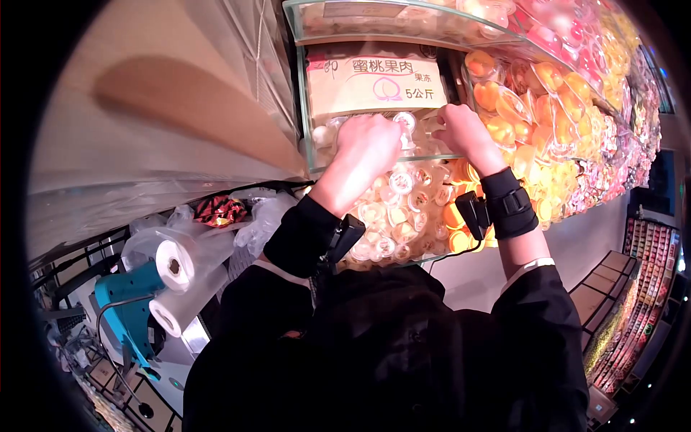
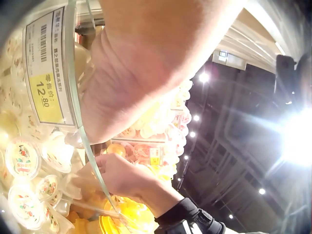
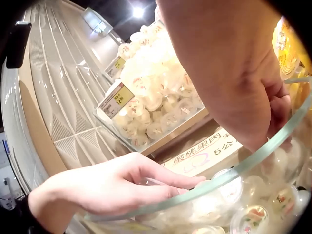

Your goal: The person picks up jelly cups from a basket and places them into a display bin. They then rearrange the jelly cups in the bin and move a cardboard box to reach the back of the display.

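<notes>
A white cardboard box panel [image 1: 378,83] with peach-jelly lettering stands in the glass-sided bin, behind clear jelly cups with printed lids [image 3: 251,219]. My left hand [image 1: 371,140] reaches over the front glass, back up, at the bin's left part. In the right wrist view the left hand [image 3: 122,183] has its fingers extended, close to a white-lidded jelly cup [image 3: 229,185]. My right hand [image 1: 468,133] reaches in at the right, fingers bent downward. The right wrist view shows the right hand [image 3: 243,92] dipping among the cups; I cannot tell whether it pinches one.
The front glass edge [image 3: 243,165] runs under both wrists. Orange jelly cups [image 1: 504,115] fill the neighbouring bin, and more pale cups [image 1: 396,209] lie in front. At left are plastic-film rolls [image 1: 173,266] and a teal machine [image 1: 119,309]. A price tag [image 2: 48,68] hangs on the glass.
</notes>
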{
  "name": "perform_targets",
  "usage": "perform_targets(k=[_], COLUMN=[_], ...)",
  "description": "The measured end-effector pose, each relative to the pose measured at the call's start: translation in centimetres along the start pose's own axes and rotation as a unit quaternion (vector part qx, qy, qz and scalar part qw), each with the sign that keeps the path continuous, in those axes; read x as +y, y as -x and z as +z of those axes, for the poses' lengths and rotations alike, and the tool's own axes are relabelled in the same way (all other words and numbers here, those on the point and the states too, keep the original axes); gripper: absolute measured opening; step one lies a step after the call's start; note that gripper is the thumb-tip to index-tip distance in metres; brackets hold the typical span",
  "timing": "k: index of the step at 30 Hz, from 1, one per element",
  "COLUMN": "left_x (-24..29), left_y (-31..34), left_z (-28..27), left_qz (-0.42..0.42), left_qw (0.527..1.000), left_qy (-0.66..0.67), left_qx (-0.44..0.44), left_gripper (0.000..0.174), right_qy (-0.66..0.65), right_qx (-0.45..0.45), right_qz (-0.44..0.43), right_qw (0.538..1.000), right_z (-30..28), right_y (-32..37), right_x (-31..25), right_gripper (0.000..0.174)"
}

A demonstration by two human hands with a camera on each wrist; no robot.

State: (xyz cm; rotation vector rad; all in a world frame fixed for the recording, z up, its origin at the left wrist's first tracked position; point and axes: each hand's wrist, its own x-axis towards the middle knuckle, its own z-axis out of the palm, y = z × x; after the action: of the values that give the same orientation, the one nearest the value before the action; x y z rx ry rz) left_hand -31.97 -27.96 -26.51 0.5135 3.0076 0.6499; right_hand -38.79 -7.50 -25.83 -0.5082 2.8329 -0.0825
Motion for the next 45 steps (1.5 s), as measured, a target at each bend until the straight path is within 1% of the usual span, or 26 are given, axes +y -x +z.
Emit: perform_targets(k=[1,3,7,10,12,15,17,18,20,21,23,26,27,28,29,30,31,33,36,37,38,39,40,42,43,45], left_x=[0.1,0.6,0.5,0.3,-0.1,-0.2,-0.1,-0.1,0.0,0.1,-0.1,-0.4,-0.4,-0.3,-0.2,0.0,0.1,0.2,0.4,0.3,0.0,-0.1,-0.2,-0.1,-0.1,0.0], left_y=[0.0,-0.1,0.2,-0.1,0.0,0.0,0.0,0.1,0.1,0.1,0.0,0.1,0.1,0.2,0.3,0.2,0.2,0.2,0.3,0.3,0.2,0.2,0.1,-0.1,-0.1,0.1], left_z=[-0.2,-0.8,-0.8,-0.4,0.4,0.5,0.3,0.2,0.0,0.0,0.3,0.7,0.5,0.4,0.3,0.0,-0.1,-0.2,-0.6,-0.4,0.0,0.1,0.3,0.5,0.4,0.3], left_qz=[0.002,-0.031,-0.017,-0.032,-0.006,0.002,-0.003,-0.006,-0.005,-0.004,0.0,0.008,0.016,0.016,0.013,0.011,0.011,-0.004,-0.004,-0.003,0.004,0.01,0.011,0.002,0.005,-0.007], left_qw=[1.0,0.998,0.999,0.998,1.0,1.0,1.0,1.0,1.0,1.0,1.0,1.0,1.0,1.0,1.0,1.0,1.0,1.0,1.0,1.0,1.0,1.0,1.0,1.0,1.0,1.0], left_qy=[-0.002,-0.004,-0.001,0.002,0.002,0.007,-0.001,-0.009,-0.011,-0.013,-0.011,-0.005,-0.001,-0.002,0.004,0.009,0.009,0.0,0.001,0.001,0.001,0.002,0.002,-0.006,-0.007,0.0], left_qx=[0.0,-0.05,-0.039,-0.048,0.002,0.016,0.008,-0.001,-0.003,-0.002,0.005,0.019,0.024,0.024,0.023,0.022,0.022,0.008,0.008,0.009,0.014,0.019,0.02,0.005,0.003,0.005], left_gripper=[0.026,0.024,0.029,0.032,0.023,0.023,0.023,0.023,0.022,0.022,0.022,0.021,0.021,0.021,0.024,0.031,0.031,0.03,0.031,0.031,0.025,0.023,0.023,0.023,0.023,0.024], right_qy=[0.02,0.039,0.051,0.053,0.053,0.024,-0.002,-0.045,-0.03,-0.031,0.063,0.076,0.084,0.084,0.102,0.119,0.12,0.178,0.182,0.183,0.167,0.151,0.151,0.106,0.104,0.056], right_qx=[0.008,0.017,0.006,0.003,0.001,-0.003,0.037,0.054,0.017,0.018,0.071,0.092,0.098,0.099,0.082,0.066,0.067,0.019,0.021,0.022,0.034,0.045,0.046,0.082,0.082,0.05], right_qz=[-0.011,-0.018,-0.014,-0.021,-0.03,-0.025,-0.043,-0.058,-0.069,-0.067,-0.128,-0.144,-0.163,-0.162,-0.158,-0.153,-0.153,-0.138,-0.131,-0.13,-0.148,-0.166,-0.165,-0.152,-0.148,-0.156], right_qw=[1.0,0.999,0.999,0.998,0.998,0.999,0.998,0.996,0.997,0.997,0.987,0.982,0.978,0.978,0.979,0.979,0.979,0.974,0.974,0.974,0.974,0.973,0.974,0.979,0.98,0.985], right_z=[0.2,0.3,0.0,0.0,0.1,-0.4,-1.5,-1.4,-3.0,-2.7,-1.8,-1.8,-1.6,-1.4,-1.1,-1.0,-0.8,-0.6,-0.9,-1.0,-1.2,-1.6,-1.9,-2.7,-2.7,-2.6], right_y=[0.0,0.0,-0.7,-0.8,-0.8,-1.4,-1.8,-2.9,-3.3,-3.1,-2.3,-1.3,-1.4,-1.6,-1.8,-1.9,-2.1,-2.2,-1.9,-1.8,-1.6,-1.5,-1.5,-1.4,-1.4,-1.6], right_x=[0.0,0.0,0.0,0.1,0.3,0.8,1.7,3.1,3.3,3.4,3.3,1.8,1.8,1.8,1.8,1.7,1.6,1.2,0.8,0.8,1.1,1.0,0.9,0.9,0.7,0.3], right_gripper=[0.03,0.029,0.03,0.029,0.029,0.024,0.018,0.013,0.009,0.009,0.005,0.003,0.005,0.005,0.004,0.003,0.003,0.002,0.002,0.002,0.003,0.005,0.005,0.007,0.007,0.007])
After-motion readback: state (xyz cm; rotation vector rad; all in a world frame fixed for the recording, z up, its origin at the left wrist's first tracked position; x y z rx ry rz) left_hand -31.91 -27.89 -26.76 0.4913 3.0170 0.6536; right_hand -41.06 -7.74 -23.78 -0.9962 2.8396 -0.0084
